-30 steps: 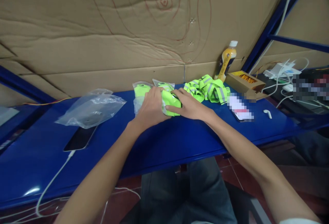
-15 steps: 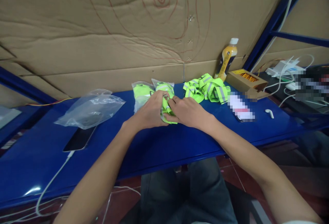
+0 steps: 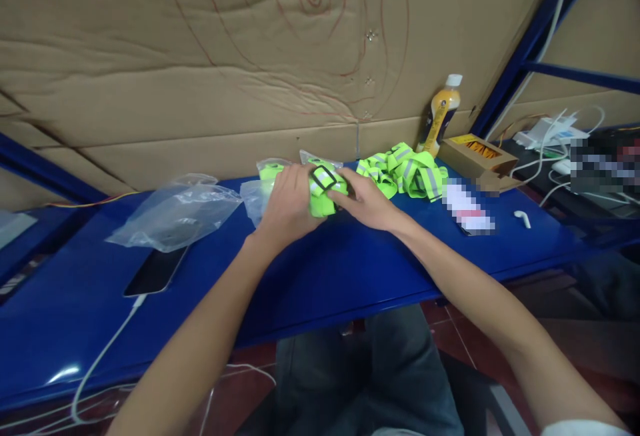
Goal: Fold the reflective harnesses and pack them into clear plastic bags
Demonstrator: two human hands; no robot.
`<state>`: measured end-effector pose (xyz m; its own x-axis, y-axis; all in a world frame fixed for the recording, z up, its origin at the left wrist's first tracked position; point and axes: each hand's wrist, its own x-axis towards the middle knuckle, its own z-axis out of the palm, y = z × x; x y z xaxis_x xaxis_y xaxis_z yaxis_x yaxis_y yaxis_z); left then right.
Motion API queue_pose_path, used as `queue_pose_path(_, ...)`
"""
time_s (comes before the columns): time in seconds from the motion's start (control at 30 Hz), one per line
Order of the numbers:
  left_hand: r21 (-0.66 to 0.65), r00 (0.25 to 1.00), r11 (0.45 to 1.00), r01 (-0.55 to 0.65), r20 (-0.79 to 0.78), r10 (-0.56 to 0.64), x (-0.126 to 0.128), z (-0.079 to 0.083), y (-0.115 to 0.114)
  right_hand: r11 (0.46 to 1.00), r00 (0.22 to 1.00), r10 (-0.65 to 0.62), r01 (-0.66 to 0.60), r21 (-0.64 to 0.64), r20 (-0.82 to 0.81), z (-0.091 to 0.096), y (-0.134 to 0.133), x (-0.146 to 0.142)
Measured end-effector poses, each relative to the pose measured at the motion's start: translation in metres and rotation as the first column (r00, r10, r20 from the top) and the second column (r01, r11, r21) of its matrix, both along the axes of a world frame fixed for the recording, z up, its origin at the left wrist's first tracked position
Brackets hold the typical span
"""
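**A:** What are the two hands on?

**B:** Both are on one strap bundle (image 3: 321, 205), neon green with grey stripes, folded small. The left hand (image 3: 287, 201) is curled round its left side with the fingers closed over it. The right hand (image 3: 369, 201) lies palm down and grips the right end between thumb and fingertips.

**A:** Anything on top of it?

**B:** A black buckle (image 3: 324, 177) sits on the upper face, tilted.

**A:** And where is the bundle?

**B:** Over the middle of the blue table (image 3: 350, 276), towards the back. I cannot tell whether it touches the top. Just behind the left hand are two packed bags (image 3: 267, 171) with the same green inside.

**A:** What else is around?

**B:** To the right, near the right hand, is a loose strap pile (image 3: 410, 173). Behind that stand a yellow bottle (image 3: 443, 116) and an open cardboard box (image 3: 477, 156). A white earbud (image 3: 521, 221) lies well to the right. To the left is a crumpled clear bag (image 3: 175, 213), partly over a dark phone (image 3: 155, 269) with a white cable (image 3: 100, 356) plugged in.
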<state>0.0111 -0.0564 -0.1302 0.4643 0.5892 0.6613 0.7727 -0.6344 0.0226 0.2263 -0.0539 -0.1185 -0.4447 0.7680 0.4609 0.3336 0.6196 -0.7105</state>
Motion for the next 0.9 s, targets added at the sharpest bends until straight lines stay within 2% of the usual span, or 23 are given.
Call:
queue_pose_path(0.17, 0.007, 0.999, 1.0, 0.022, 0.049, -0.023, 0.001, 0.0, -0.003, 0.983, 0.998, 0.009, -0.021, 0.182, 0.066, -0.006, -0.007, -0.007)
queue_pose_path(0.27, 0.024, 0.999, 1.0, 0.011, 0.04, -0.012, 0.003, -0.001, -0.005, 0.982, 0.981, -0.077, 0.044, 0.184, 0.176, -0.006, -0.012, -0.009)
queue_pose_path(0.33, 0.034, 1.0, 0.999, 0.008, 0.013, -0.008, 0.006, -0.003, -0.005, 0.989, 0.967, -0.076, 0.042, 0.143, 0.242, -0.003, -0.013, -0.008)
queue_pose_path(0.4, 0.034, 1.0, 0.999, 0.007, 0.015, -0.007, 0.008, -0.005, -0.006, 0.994, 0.97, -0.017, -0.009, 0.104, 0.243, 0.0, -0.011, -0.006)
queue_pose_path(0.47, 0.035, 1.0, 0.999, -0.001, 0.03, 0.0, 0.009, -0.006, -0.006, 0.996, 0.977, 0.084, -0.091, 0.025, 0.198, 0.002, -0.008, -0.002)
queue_pose_path(0.53, 0.028, 1.0, 1.0, -0.009, 0.021, 0.008, 0.009, -0.006, -0.006, 0.977, 0.976, 0.187, -0.173, -0.123, 0.114, 0.001, -0.003, -0.001)
queue_pose_path(0.6, 0.017, 1.0, 1.0, -0.016, -0.013, 0.016, 0.007, -0.005, -0.005, 0.957, 0.976, 0.217, -0.208, -0.201, 0.025, -0.003, 0.002, -0.002)
queue_pose_path(0.67, 0.01, 0.999, 1.0, -0.02, -0.028, 0.02, 0.005, -0.004, -0.005, 0.976, 0.987, 0.157, -0.159, -0.148, -0.024, -0.008, 0.006, -0.005)
queue_pose_path(0.77, -0.002, 1.0, 1.0, -0.007, -0.004, 0.007, 0.004, -0.002, -0.006, 0.997, 0.998, 0.055, -0.054, -0.064, 0.016, -0.012, 0.008, -0.01)
queue_pose_path(0.9, -0.089, 1.0, 0.996, 0.021, 0.018, -0.019, 0.007, -0.003, -0.009, 0.999, 0.956, 0.007, -0.019, 0.039, 0.295, -0.004, -0.005, -0.007)
